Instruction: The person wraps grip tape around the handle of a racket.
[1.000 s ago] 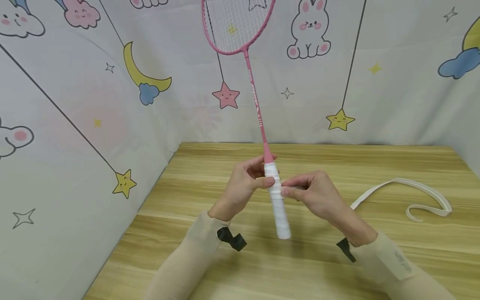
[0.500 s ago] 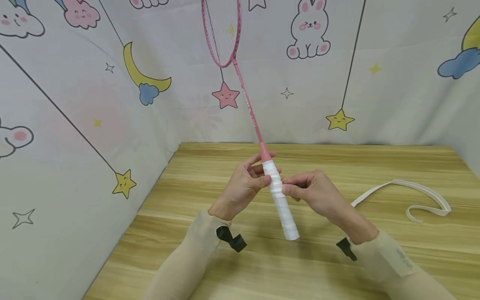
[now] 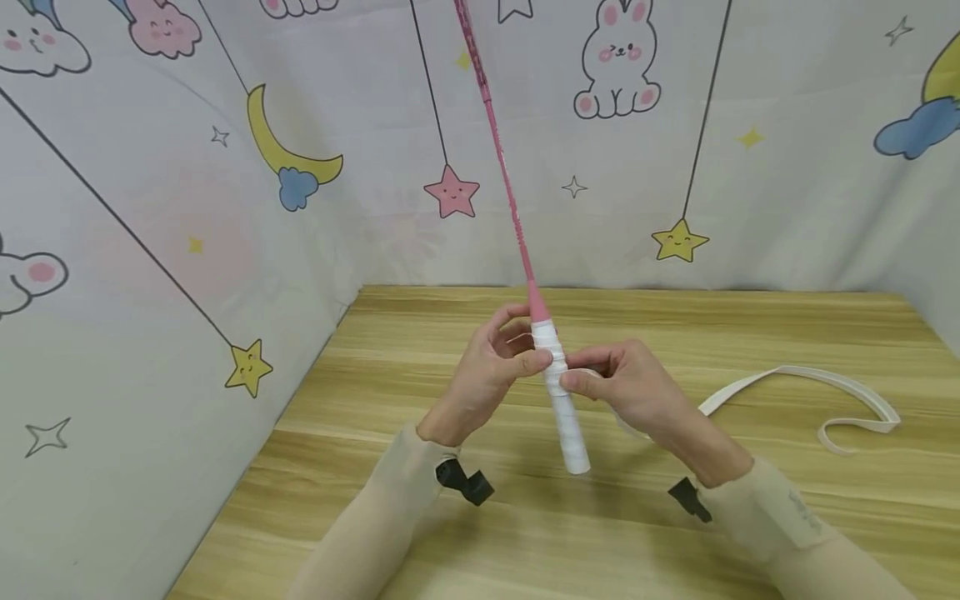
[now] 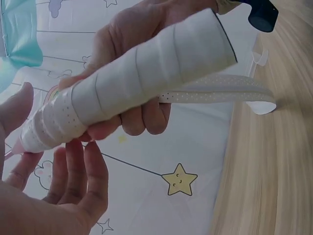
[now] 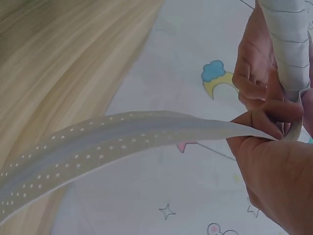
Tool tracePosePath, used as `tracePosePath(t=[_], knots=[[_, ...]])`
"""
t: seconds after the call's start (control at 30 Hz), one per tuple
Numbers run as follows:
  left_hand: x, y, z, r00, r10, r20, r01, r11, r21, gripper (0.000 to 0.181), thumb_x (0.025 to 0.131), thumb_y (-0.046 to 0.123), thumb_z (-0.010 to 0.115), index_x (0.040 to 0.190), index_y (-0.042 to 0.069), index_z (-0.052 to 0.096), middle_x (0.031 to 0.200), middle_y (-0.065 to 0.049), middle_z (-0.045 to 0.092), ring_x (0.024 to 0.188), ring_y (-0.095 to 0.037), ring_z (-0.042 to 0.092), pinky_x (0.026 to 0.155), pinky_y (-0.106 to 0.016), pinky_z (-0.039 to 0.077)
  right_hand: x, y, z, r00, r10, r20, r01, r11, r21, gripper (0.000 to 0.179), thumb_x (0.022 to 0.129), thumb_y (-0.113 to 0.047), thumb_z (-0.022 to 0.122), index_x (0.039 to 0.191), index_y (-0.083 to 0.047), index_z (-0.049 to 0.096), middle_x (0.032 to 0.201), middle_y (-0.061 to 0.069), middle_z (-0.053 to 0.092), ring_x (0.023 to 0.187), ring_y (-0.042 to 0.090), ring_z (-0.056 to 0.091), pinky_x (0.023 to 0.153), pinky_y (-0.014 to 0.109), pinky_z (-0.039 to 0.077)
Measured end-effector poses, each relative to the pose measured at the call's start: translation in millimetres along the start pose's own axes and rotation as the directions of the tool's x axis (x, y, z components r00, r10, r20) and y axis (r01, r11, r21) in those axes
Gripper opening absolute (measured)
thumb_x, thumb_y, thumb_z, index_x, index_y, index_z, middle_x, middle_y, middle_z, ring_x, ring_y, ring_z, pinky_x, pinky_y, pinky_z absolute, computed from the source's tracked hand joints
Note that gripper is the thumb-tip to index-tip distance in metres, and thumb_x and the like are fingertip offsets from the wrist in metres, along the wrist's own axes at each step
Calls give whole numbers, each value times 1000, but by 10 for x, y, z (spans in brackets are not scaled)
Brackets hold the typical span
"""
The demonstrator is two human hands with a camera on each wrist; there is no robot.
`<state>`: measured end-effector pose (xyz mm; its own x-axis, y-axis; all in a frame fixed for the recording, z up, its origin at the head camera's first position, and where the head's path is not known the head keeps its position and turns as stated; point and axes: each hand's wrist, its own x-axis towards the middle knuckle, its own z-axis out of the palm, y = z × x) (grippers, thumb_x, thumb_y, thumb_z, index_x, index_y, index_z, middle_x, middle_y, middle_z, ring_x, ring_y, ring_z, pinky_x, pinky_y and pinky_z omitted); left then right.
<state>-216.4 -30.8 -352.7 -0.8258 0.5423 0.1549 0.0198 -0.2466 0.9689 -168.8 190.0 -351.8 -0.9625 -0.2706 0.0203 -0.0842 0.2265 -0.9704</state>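
A pink badminton racket [image 3: 512, 196] stands tilted over the table, its head cut off by the top of the head view and seen edge-on. My left hand [image 3: 483, 375] holds it at the upper part of the white handle [image 3: 572, 433], thumb in front and fingers behind. On the handle's right side, my right hand [image 3: 637, 392] pinches a white grip tape [image 5: 122, 134] where it meets the handle. Perforated wraps [image 4: 58, 115] circle the cone end; smoother bands cover the part toward the butt. From the right fingers, the tape's loose length trails off in the right wrist view.
The tape's far stretch curves to a curled end [image 3: 836, 450] over the right of the wooden table [image 3: 360, 383]. A cartoon-printed cloth [image 3: 600, 208] hangs behind and at the sides. Black camera mounts [image 3: 465, 483] sit on both wrists.
The racket has turned about its long axis, so its strung face has narrowed to an edge. Its butt swung right, then slightly back left. The loose tape shifted a little; both hands stay at the handle.
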Motion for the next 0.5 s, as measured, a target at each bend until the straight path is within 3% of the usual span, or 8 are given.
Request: tracePosePath(t=[0.1,0.27,0.5], knots=[[-3,17,39,998,3,-56,3,995,97,60,96,15,84,148,7,55,117,7,66,107,-14,65,95,-30,54,-2,-6,41,999,6,-48,-7,1000,-20,32,101,-17,80,126,4,79,115,10,84,97,5,73,94,25,61],[19,54,90,987,33,-156,2,975,222,55,96,-4,77,148,1,61,108,5,69,98,-11,68,88,-26,57,-4,4,76,996,-21,-88,15,998,-65,29,100,-14,80,123,3,80,117,16,83,97,4,73,90,23,62],[29,61,60,984,39,-171,0,975,224,54,96,-10,74,149,-5,61,103,4,70,95,-10,68,86,-25,57,-11,-32,80,994,-80,-80,70,990,-119,24,99,-12,81,117,3,82,112,18,83,91,4,73,84,22,62]])
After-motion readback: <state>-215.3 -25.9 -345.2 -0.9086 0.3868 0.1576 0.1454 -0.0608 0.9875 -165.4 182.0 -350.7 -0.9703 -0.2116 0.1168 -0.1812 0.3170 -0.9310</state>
